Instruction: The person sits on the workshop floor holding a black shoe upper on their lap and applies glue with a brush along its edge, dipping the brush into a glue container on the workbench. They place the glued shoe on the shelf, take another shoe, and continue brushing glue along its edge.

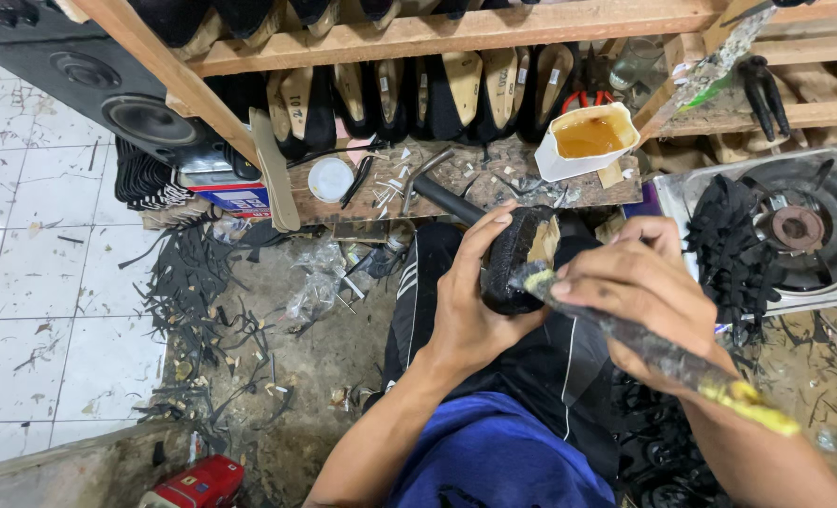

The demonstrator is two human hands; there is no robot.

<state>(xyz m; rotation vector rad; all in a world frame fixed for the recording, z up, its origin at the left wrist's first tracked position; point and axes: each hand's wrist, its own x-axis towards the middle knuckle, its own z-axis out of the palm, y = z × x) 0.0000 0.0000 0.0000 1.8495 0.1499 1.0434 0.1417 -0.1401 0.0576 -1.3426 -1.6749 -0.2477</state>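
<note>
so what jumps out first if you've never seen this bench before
At centre, the left hand grips a black shoe upper on its last while the right hand presses a glue-crusted yellow-handled brush onto it. Behind, a white tub of amber glue sits on the cluttered wooden ledge.

Blue shirt [494,452], striped black trousers [418,282]

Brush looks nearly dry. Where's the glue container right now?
In the head view, the white glue container sits upper right on the wooden workbench, just beyond the black shoe, left of the gas stove.
</note>
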